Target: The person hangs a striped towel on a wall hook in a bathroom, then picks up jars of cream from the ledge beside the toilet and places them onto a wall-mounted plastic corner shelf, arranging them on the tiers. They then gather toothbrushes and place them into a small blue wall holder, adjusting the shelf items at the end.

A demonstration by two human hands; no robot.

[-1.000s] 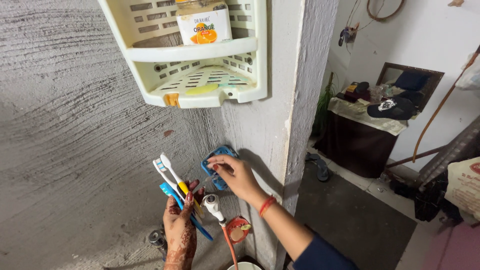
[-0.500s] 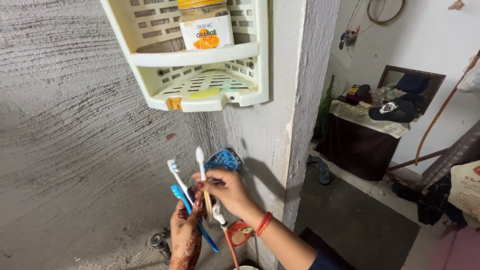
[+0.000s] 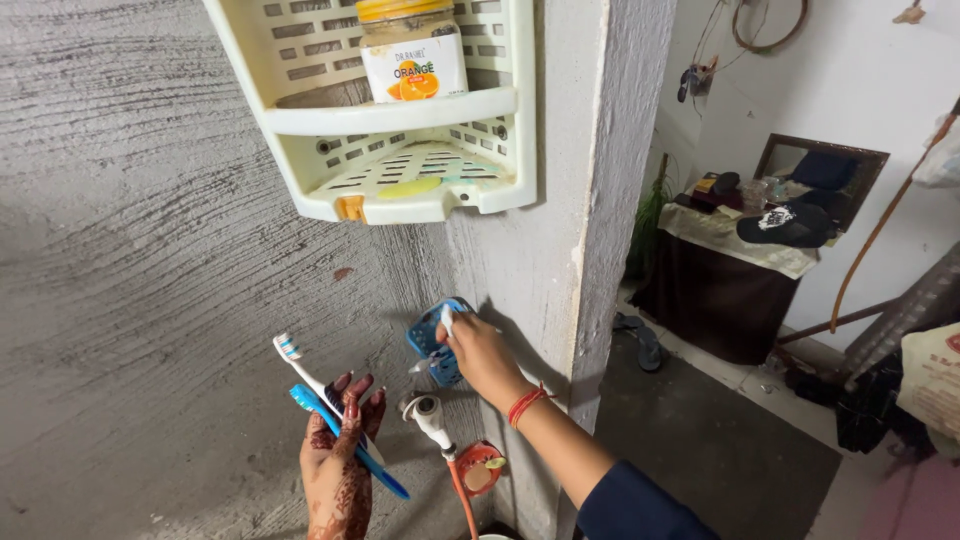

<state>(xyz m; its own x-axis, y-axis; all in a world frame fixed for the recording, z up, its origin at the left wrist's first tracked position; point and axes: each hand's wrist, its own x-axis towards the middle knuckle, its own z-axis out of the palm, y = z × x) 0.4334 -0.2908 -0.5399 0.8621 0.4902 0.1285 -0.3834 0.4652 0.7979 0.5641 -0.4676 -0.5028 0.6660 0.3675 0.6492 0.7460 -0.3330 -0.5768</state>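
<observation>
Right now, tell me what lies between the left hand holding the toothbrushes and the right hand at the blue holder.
In the head view, a white tap juts from the wall between the left hand and the right hand at the blue holder.

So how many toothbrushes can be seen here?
3. A white toothbrush and a blue toothbrush are in the left hand; a third, white one, is in the right hand at the blue wall holder, which may hide more.

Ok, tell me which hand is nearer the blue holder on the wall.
Right. The right hand is at the blue holder, touching it and holding a toothbrush at its rim. The left hand is lower and to the left, apart from it, holding two toothbrushes.
</observation>
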